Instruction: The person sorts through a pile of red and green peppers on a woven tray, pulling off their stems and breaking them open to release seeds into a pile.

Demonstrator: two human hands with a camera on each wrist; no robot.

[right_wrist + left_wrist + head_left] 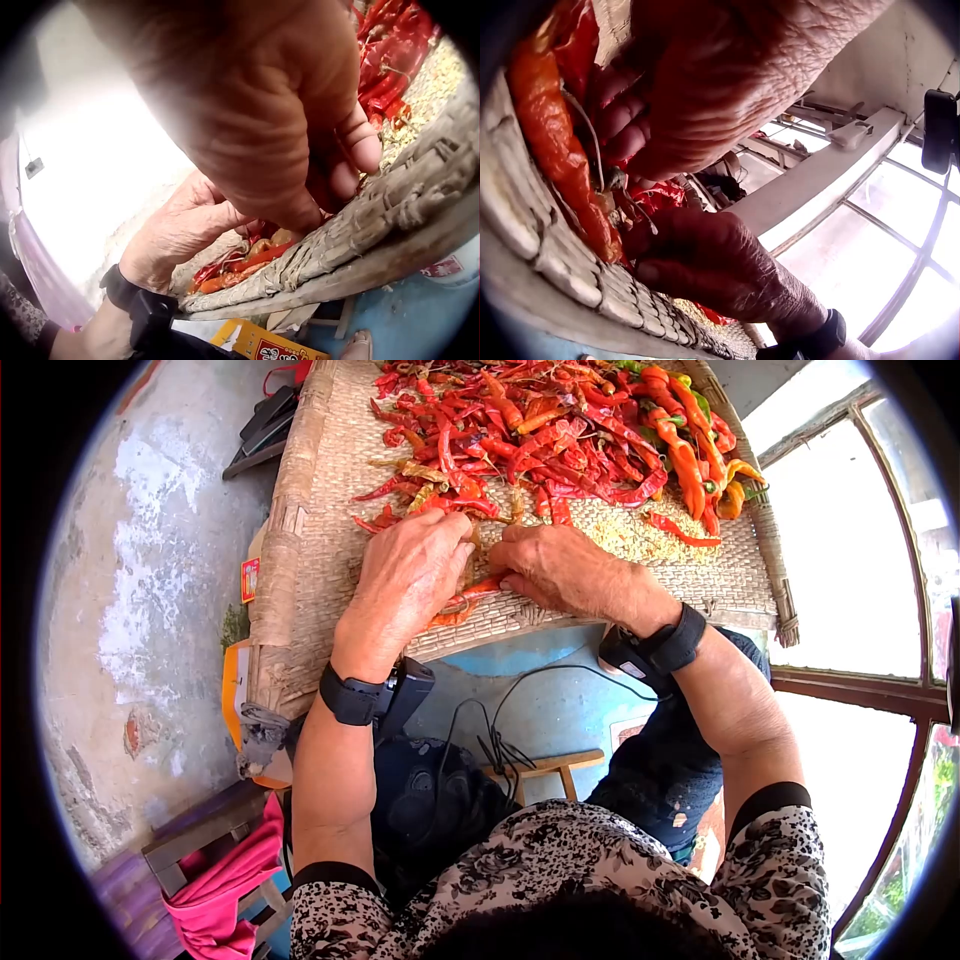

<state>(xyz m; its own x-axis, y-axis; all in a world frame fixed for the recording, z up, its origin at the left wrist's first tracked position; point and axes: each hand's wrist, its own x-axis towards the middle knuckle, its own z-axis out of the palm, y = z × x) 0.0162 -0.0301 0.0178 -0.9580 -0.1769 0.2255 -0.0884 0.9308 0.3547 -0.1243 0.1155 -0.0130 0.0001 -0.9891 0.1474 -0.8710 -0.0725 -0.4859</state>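
Observation:
Near the front edge of a woven tray (330, 460), both hands meet over chili peppers. The left hand (410, 575) has its fingers curled down at a dried chili; its fingertips are partly hidden. The right hand (575, 572) pinches the end of a red chili (480, 590) that lies between the hands. An orange-red chili (555, 142) with thin stems beside it rests along the rim in the left wrist view. In the right wrist view, the right thumb is against the red chili (262, 257), and brownish chilies lie behind it.
A heap of red chilies (530, 440) covers the tray's far part, with orange twisted ones (690, 450) at right. Pale seeds (640, 540) are scattered beside the right hand. A wall (160, 560) stands left, windows right. Below the tray are a wooden stool (550, 765) and a cable.

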